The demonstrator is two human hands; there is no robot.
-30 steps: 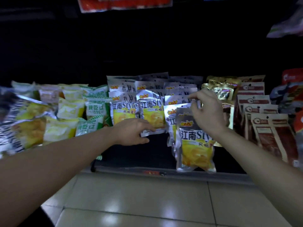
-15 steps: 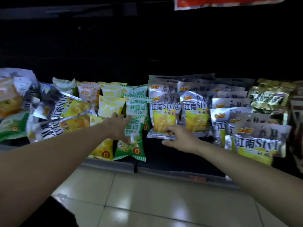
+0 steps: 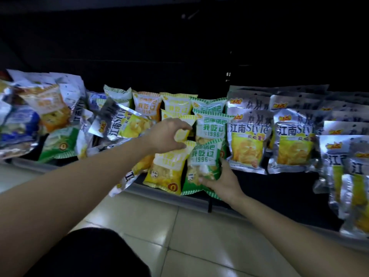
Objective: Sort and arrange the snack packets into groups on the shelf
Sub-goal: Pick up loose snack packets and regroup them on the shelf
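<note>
My left hand (image 3: 166,136) pinches a pale yellow packet (image 3: 182,134) in the middle stack of yellow packets. My right hand (image 3: 221,181) grips the lower end of a green "1996" packet (image 3: 203,164) that leans at the shelf's front. A bright yellow packet (image 3: 165,172) stands just left of it. More green packets (image 3: 211,126) and an orange packet (image 3: 146,105) stand behind. Silver "Style" packets (image 3: 247,140) stand in rows to the right.
A jumbled heap of silver, blue, orange and green packets (image 3: 40,116) lies at the left. A silver packet (image 3: 123,182) hangs over the shelf's front lip (image 3: 199,202). More silver packets (image 3: 351,186) crowd the far right. Beige floor tiles (image 3: 179,236) lie below.
The view has swung left. My left hand has risen and closed on the pale yellow packet. My right hand has moved left from the silver packets and taken hold of the green packet.
</note>
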